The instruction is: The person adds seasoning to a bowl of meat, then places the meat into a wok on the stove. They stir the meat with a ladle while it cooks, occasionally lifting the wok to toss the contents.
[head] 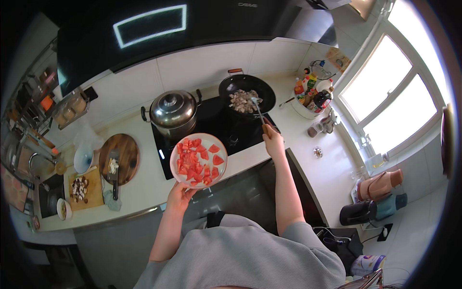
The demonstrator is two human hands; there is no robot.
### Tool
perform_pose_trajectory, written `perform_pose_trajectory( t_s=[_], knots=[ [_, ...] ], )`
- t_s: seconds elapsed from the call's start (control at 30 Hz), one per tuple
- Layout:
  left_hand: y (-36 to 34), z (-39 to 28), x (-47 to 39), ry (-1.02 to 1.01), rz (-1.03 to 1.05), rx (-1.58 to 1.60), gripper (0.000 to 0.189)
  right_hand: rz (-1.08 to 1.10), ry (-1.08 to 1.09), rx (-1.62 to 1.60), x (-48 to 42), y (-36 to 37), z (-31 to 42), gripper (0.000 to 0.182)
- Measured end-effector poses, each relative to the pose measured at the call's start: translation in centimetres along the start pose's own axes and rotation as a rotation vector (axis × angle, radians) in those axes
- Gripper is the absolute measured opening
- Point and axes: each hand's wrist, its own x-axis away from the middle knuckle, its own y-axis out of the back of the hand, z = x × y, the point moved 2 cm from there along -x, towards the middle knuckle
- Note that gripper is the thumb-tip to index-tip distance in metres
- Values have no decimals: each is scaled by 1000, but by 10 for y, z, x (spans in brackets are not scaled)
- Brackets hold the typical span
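My left hand (180, 197) grips the near rim of a white plate (174, 165) in front of the cooktop. Chopped red pieces, apparently tomato (191, 162), lie over the plate. In my right hand (273, 141) is the wooden handle of a metal spatula (260, 113). Its head rests among browned chunks of food, likely meat (241, 102), inside a black wok (267, 92). The wok stands on the back right of a black glass cooktop (213, 124). To its left is a lidded stainless steel pot (173, 112) with black handles.
A cleaver (113, 171) with chopped bits lies on a round wooden board (130, 153). Left of it, a cutting board (95, 195) holds diced mushrooms (79, 188). A white tub of bottles (305, 110) stands right of the wok. Overhead juts a black range hood (216, 25).
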Motion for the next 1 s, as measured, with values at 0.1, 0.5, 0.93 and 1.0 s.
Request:
perform_pose_trajectory(
  t_s=[0.1,0.5,0.93,1.0],
  knots=[
    [21,5,-14,-6,-14,-25,50,124,-320,-635,34,11,21,49],
    [169,33,-72,-138,-442,335,35,245,-408,-1067,108,21,55,42],
    [234,32,-98,-274,-580,412,39,122,-398,-1133,119,25,51,41],
    [234,31,-101,-209,-621,440,41,84,-373,-1112,116,28,47,41]
  ],
)
